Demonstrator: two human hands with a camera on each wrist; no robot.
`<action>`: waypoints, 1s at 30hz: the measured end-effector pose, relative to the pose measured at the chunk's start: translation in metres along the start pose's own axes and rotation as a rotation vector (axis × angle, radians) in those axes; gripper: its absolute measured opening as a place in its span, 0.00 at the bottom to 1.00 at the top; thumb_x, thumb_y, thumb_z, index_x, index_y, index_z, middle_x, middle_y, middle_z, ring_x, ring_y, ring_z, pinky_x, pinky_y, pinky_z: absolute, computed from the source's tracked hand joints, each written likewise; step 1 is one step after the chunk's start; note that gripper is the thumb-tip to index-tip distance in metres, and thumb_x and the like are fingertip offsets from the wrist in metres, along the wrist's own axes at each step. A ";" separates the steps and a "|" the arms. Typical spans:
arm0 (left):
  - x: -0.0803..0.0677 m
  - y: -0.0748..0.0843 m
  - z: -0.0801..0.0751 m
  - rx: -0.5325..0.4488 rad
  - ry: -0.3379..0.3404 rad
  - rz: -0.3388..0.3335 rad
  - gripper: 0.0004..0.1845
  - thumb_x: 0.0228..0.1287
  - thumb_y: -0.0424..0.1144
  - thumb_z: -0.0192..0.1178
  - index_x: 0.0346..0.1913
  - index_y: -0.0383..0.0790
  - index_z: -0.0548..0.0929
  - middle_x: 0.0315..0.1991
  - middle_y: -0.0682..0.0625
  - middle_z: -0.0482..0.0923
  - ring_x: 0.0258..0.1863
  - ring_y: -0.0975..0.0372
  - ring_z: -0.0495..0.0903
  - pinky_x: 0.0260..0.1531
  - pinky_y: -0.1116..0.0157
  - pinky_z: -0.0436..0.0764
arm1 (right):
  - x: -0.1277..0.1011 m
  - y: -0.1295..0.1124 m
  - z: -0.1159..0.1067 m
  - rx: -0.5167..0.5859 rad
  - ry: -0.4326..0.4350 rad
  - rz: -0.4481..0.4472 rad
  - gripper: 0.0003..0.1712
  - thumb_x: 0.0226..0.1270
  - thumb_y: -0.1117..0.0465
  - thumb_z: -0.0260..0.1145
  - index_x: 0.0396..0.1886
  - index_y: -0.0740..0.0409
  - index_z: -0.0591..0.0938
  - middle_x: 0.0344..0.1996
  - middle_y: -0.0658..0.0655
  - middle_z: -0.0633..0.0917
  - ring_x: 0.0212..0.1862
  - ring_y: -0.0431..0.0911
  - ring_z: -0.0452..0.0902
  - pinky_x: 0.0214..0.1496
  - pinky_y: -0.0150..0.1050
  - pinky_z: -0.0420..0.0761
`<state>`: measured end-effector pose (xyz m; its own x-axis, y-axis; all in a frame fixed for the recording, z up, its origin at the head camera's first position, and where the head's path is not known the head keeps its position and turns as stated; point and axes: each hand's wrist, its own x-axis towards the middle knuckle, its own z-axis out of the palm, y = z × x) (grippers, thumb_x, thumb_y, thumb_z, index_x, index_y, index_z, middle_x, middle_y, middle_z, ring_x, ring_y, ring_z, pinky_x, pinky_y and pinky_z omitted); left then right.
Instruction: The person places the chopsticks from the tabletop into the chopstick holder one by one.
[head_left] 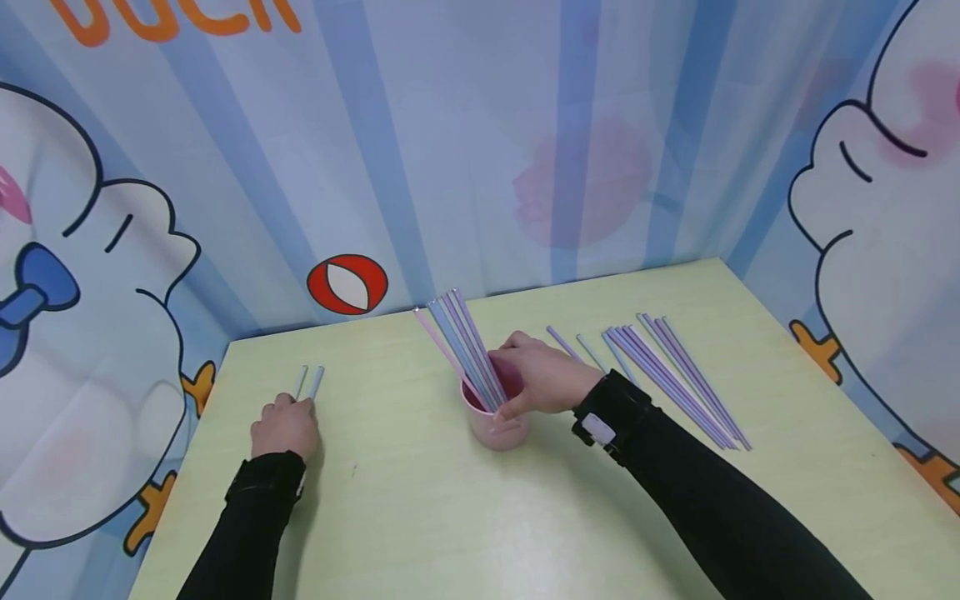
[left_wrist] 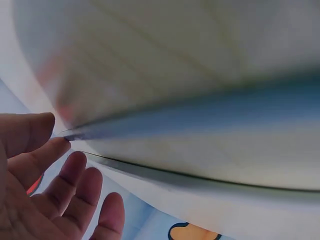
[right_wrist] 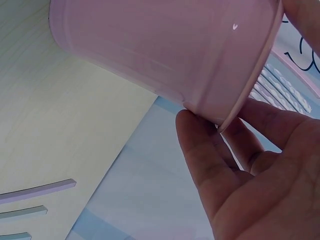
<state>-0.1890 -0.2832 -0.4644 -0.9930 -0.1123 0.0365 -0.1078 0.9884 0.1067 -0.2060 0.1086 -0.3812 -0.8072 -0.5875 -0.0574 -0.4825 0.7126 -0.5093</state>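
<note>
Two arms in black sleeves reach across a pale yellow-green wooden bench (head_left: 420, 508). Nearest the viewer, the left hand (head_left: 285, 427) rests on the bench at the left, its grip pinching the near ends of two thin pale blue plastic straws (head_left: 311, 382) that lie flat and point away; the left wrist view shows a straw between thumb and forefinger, the other fingers loose.

Just beyond, at the middle of the bench, the right hand (head_left: 542, 377) holds the rim of a small round pink plastic cup (head_left: 497, 427), thumb outside, its grip curled over the edge. The cup holds a leaning bundle of long pastel pink, blue and lilac straws (head_left: 463, 350), fanning up to the left.

To the right, a loose row of lilac and blue straws (head_left: 667, 375) lies flat on the bench.

The straws look light, smooth and easily bent or crushed, so a gentle pinch near one end seems best. The cup looks light and tippable; holding its rim or wall should steady it.

Behind stands a blue striped cartoon backdrop (head_left: 480, 142).
</note>
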 end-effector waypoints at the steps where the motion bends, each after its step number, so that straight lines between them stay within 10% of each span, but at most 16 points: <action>1: 0.000 0.001 0.000 0.011 -0.004 0.013 0.15 0.73 0.34 0.49 0.53 0.29 0.80 0.43 0.31 0.71 0.40 0.39 0.73 0.33 0.42 0.74 | 0.000 0.000 0.000 0.000 0.000 0.001 0.48 0.44 0.45 0.81 0.67 0.51 0.73 0.49 0.49 0.72 0.49 0.42 0.70 0.52 0.34 0.74; 13: 0.003 0.016 0.001 -0.071 -0.026 0.080 0.06 0.63 0.30 0.61 0.28 0.33 0.79 0.26 0.43 0.74 0.25 0.52 0.74 0.30 0.50 0.77 | 0.000 0.000 0.000 -0.009 0.003 0.005 0.49 0.45 0.44 0.81 0.68 0.51 0.73 0.49 0.49 0.72 0.49 0.42 0.70 0.53 0.34 0.74; 22: -0.001 0.031 0.004 -0.143 -0.039 0.049 0.04 0.64 0.30 0.59 0.36 0.31 0.76 0.28 0.42 0.77 0.27 0.51 0.76 0.31 0.52 0.77 | -0.001 -0.001 0.000 -0.014 0.001 0.010 0.49 0.45 0.44 0.81 0.68 0.51 0.72 0.50 0.48 0.72 0.50 0.42 0.70 0.53 0.34 0.74; 30: -0.004 0.043 0.000 -0.252 -0.094 0.010 0.23 0.64 0.30 0.56 0.61 0.29 0.69 0.32 0.39 0.80 0.22 0.53 0.76 0.22 0.58 0.75 | -0.001 -0.001 0.000 -0.004 0.003 0.007 0.50 0.44 0.44 0.81 0.68 0.52 0.72 0.49 0.48 0.71 0.50 0.42 0.70 0.53 0.34 0.74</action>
<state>-0.1893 -0.2399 -0.4600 -0.9953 -0.0810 -0.0527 -0.0944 0.9314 0.3515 -0.2052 0.1086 -0.3807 -0.8113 -0.5817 -0.0584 -0.4785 0.7181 -0.5053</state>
